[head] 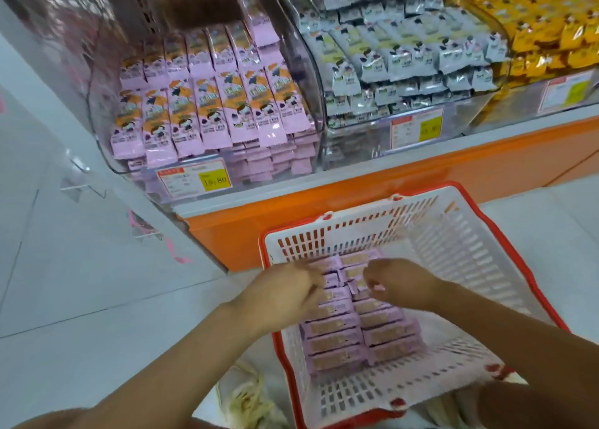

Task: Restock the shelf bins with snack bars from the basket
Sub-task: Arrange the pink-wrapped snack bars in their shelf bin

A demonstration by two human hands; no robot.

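Snack bars (356,328): pink wrappers, two rows on bottom of basket (479,234), 6 o'clock in view. Left hand (285,295) over left row, fingers bent onto bars; grip blurred, cannot tell. Right hand (402,286) over right row, fingertips pinching pink wrapper end. Shelf bin (207,111) at 11 o'clock, holding pink packs; price tag (194,177) on front. Grey packs (405,55) at 1 o'clock.

Right of the right hand (400,286), the basket's (470,253) slatted floor lies bare. Beneath it and the left hand (285,294), pink snack bars (337,341) pack tight. Ahead, the shelf bin's (107,143) clear front wall blocks.
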